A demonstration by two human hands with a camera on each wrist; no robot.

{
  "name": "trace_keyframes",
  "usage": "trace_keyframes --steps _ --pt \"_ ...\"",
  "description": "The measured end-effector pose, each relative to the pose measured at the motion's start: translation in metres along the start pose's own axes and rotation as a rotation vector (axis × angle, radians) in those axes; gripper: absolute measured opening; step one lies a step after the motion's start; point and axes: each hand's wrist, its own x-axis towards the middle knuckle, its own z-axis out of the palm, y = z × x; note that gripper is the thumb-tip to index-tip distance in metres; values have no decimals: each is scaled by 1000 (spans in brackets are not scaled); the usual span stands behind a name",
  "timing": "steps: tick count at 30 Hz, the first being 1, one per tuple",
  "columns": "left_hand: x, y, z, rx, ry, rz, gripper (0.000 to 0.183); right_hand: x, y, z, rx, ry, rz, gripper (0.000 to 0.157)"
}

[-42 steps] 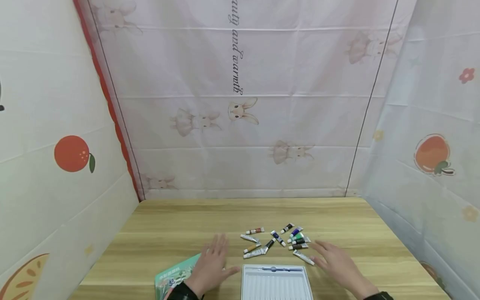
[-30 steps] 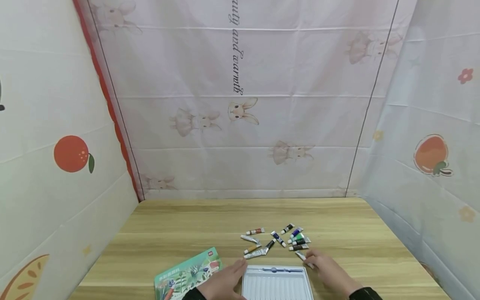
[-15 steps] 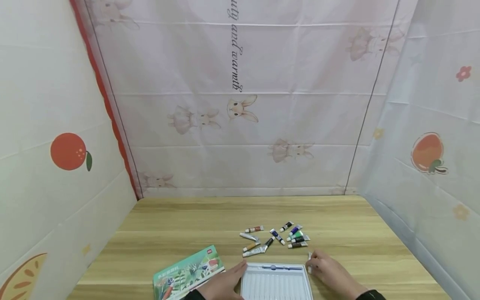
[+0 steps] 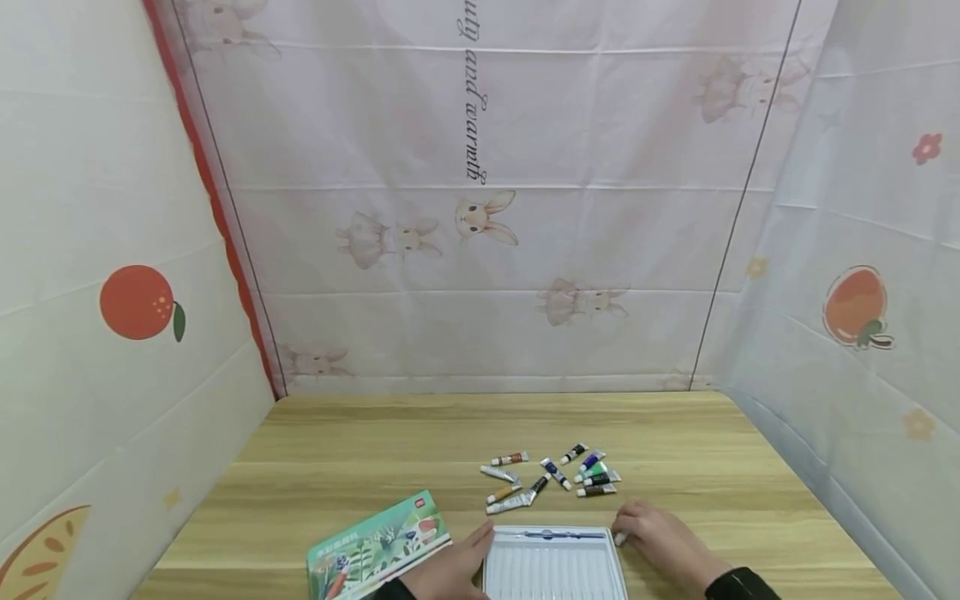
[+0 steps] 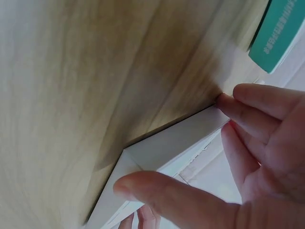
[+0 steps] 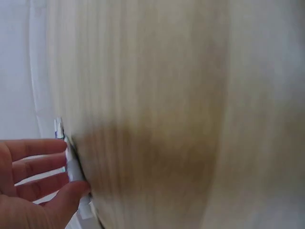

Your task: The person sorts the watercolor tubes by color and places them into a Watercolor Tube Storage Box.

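Note:
A white ribbed plastic tray [image 4: 555, 575] lies at the front middle of the table, a thin blue paintbrush [image 4: 551, 536] in its far slot. My left hand [image 4: 450, 567] rests against the tray's left side. In the left wrist view, its extended thumb [image 5: 167, 195] lies on the tray wall near a corner, with the fingers at the wall's other end. At the tray's right edge my right hand [image 4: 663, 537] pinches a small silver-white paint tube [image 6: 74, 169] between thumb and fingertips. Most of the tube is hidden behind the fingers in the head view, the pale cap showing.
Several paint tubes [image 4: 555, 473] lie scattered on the wooden table [image 4: 360, 450] beyond the tray. A green illustrated box [image 4: 375, 542] sits to the left, partly behind my left hand. Printed cloths [image 4: 420, 333] hang around the table's back and sides.
My left hand has come down from over the green box to the tray's left side. My right hand has taken hold of the nearest silver-white paint tube and drawn it closer to the tray's right edge.

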Motion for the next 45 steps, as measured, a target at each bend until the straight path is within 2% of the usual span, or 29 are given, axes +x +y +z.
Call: trace_keyframes --steps 4,9,18,25,32,35,41,45 --pt "0 1 0 -36 -8 -10 82 1 1 0 -5 -2 -29 15" --pt "2 2 -1 -56 -32 -44 80 1 -1 -2 9 -8 -16 15" --pt "3 9 -6 51 -49 -97 76 4 -6 -5 -18 -2 -13 16" --pt "4 11 -7 61 -58 -96 74 7 -12 -12 -24 -8 -10 16" --pt "5 10 -7 4 -73 -108 74 12 -20 -17 -14 76 -91 22" --pt "5 9 -7 20 -61 -100 74 14 -23 -17 -21 90 -124 23" --pt "4 9 -6 44 -59 -83 73 16 -31 -19 -20 18 -151 22" --pt "4 9 -6 35 -63 -77 72 17 -39 -22 -1 13 -192 20"
